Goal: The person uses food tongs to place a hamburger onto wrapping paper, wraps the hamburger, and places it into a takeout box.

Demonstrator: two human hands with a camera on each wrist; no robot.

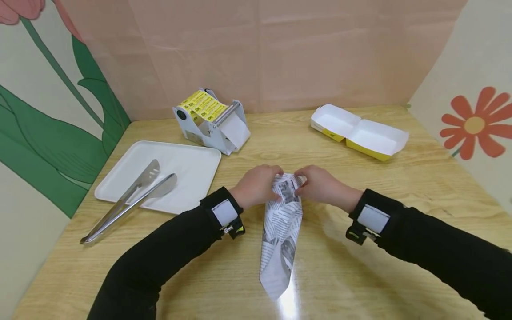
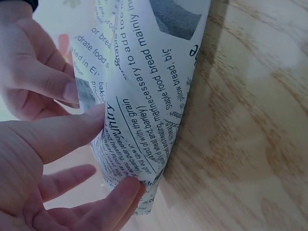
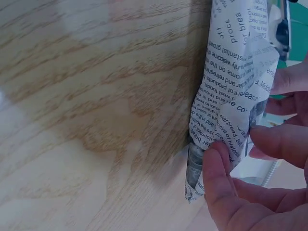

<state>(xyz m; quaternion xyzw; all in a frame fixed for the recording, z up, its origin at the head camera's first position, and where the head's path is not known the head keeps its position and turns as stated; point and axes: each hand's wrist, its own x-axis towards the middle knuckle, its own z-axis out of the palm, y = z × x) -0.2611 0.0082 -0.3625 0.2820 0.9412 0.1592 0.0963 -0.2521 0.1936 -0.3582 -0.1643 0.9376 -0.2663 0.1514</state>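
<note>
A long, narrow wrap of newspaper-print paper (image 1: 281, 231) lies on the wooden table in front of me, its near end tapering to a folded point. At its far end, my left hand (image 1: 259, 184) pinches the left edge between thumb and fingers. The right edge of that same end is pinched by my right hand (image 1: 323, 186). In the left wrist view the printed paper (image 2: 144, 96) shows creases and overlapping layers beside the thumb. From the right wrist, fingertips (image 3: 216, 156) press the paper's side near its folded end. Whatever may be inside the wrap is hidden.
To the left, a white tray (image 1: 192, 173) carries metal tongs (image 1: 130, 195), whose handle end overhangs onto the table. A label dispenser (image 1: 214, 120) with a yellow printed roll stands behind the tray. An opened yellow-and-white cardboard box (image 1: 360, 133) sits at the back right.
</note>
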